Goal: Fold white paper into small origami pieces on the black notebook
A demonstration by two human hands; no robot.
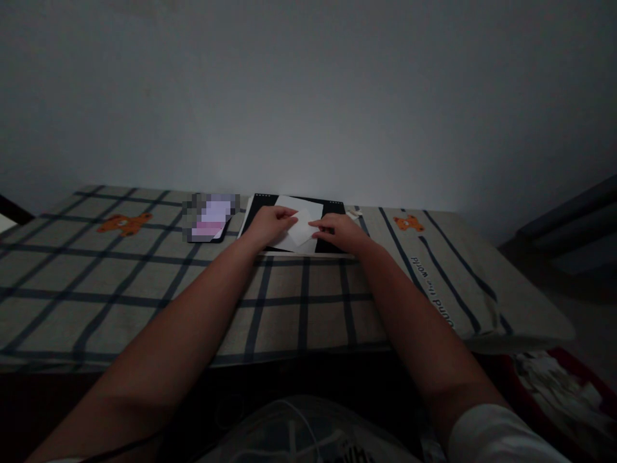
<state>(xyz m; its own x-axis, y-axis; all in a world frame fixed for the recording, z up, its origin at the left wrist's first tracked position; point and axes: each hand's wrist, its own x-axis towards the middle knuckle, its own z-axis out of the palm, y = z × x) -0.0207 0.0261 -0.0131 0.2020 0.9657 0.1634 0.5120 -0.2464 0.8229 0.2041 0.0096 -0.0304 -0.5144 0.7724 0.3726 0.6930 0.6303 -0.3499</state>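
My left hand (270, 224) pinches the left side of a small white square of paper (302, 231), turned so a corner points toward me. On its right side, the bent fingers of my right hand (341, 231) are closed at the paper's edge. Whether the small piece is folded is too dim to tell. Beneath it lies a larger white sheet (308, 206). Both papers rest on a black board (332, 208) with small holes along its far edge, and a white layer shows under the board.
A lit phone (208, 218) lies left of the board. The checked tablecloth (279, 308) has bear prints and lettering. A small pale scrap (354, 213) sits right of the board. Behind the table rises a plain wall (308, 96). A red container (569, 386) with crumpled stuff stands at lower right.
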